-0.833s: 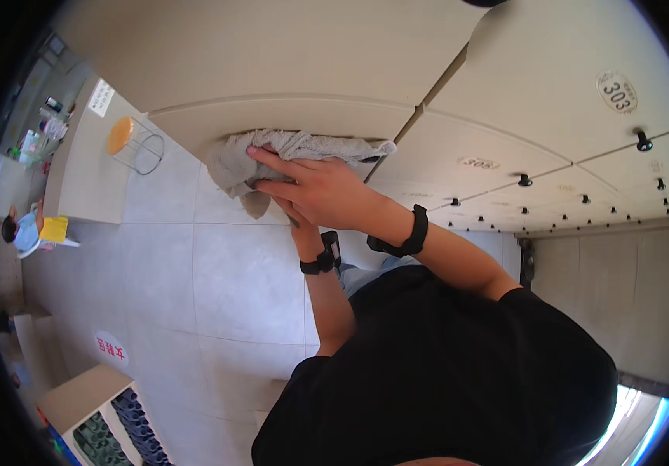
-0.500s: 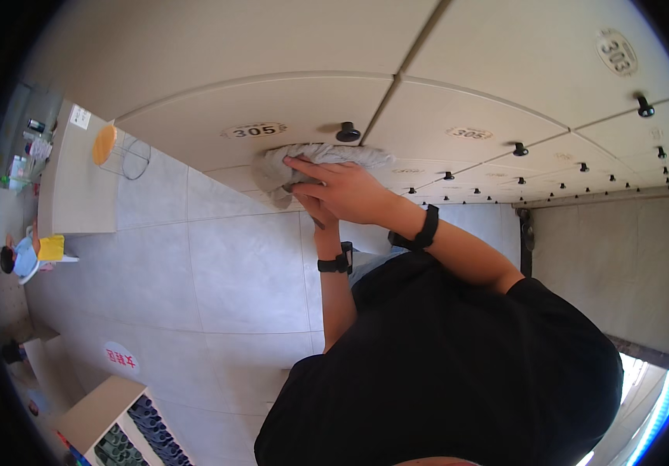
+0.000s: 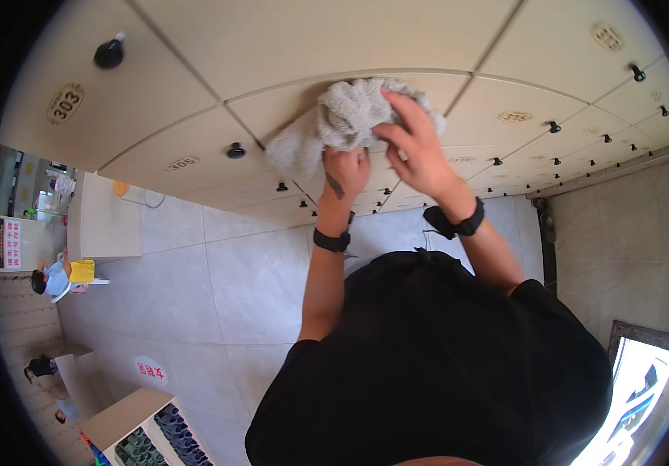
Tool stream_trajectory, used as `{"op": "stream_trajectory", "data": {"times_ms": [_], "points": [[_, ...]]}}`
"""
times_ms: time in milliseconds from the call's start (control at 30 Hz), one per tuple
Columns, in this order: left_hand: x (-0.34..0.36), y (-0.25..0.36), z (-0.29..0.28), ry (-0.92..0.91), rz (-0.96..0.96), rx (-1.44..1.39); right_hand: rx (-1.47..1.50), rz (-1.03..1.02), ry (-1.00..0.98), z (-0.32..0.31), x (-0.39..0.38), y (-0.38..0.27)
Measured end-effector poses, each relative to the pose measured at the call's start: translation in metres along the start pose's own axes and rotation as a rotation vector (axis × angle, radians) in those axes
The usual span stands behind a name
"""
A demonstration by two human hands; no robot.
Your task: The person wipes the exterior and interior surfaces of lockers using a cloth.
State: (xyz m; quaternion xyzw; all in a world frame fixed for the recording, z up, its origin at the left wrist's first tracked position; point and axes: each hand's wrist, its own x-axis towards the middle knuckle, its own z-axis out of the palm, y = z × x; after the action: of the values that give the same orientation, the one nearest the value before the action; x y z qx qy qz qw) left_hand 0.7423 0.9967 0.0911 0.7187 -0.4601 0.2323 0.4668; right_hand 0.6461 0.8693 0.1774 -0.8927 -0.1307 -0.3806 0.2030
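A grey terry cloth (image 3: 362, 109), bunched into folds, lies against a beige locker door (image 3: 272, 116) in the upper middle. My left hand (image 3: 345, 172) is closed on the cloth's lower edge, its fingers curled into the fabric. My right hand (image 3: 420, 151) is at the cloth's right side, fingers apart and bent, with fingertips touching the folds. The cloth covers part of that door, including any knob or plate behind it. On the neighbouring door to the left is a black knob (image 3: 236, 151).
Rows of beige lockers with black knobs and oval plates run right toward a tiled wall (image 3: 614, 248). At left stand a counter (image 3: 105, 217) and a seated person (image 3: 56, 278). A shoe rack (image 3: 128, 419) is at lower left; a bright doorway (image 3: 645, 388) at lower right.
The cloth has gone from lying flat under my overlapping hands to being bunched, on another door. My hands have separated, the right one lifting its palm away. The view has shifted along the lockers.
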Motion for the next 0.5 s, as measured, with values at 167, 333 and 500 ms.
{"op": "stream_trajectory", "data": {"times_ms": [167, 333, 500], "points": [[-0.044, -0.004, 0.072, 0.084, -0.085, -0.039, 0.143, 0.096, -0.020, 0.003, -0.064, 0.016], [-0.095, 0.028, 0.134, -0.275, -0.400, 0.017, 0.190, 0.236, -0.241, -0.013, -0.125, 0.053], [-0.121, 0.065, 0.168, -0.194, -0.243, 0.034, 0.294, 0.421, -0.122, -0.022, -0.198, 0.082]]}}
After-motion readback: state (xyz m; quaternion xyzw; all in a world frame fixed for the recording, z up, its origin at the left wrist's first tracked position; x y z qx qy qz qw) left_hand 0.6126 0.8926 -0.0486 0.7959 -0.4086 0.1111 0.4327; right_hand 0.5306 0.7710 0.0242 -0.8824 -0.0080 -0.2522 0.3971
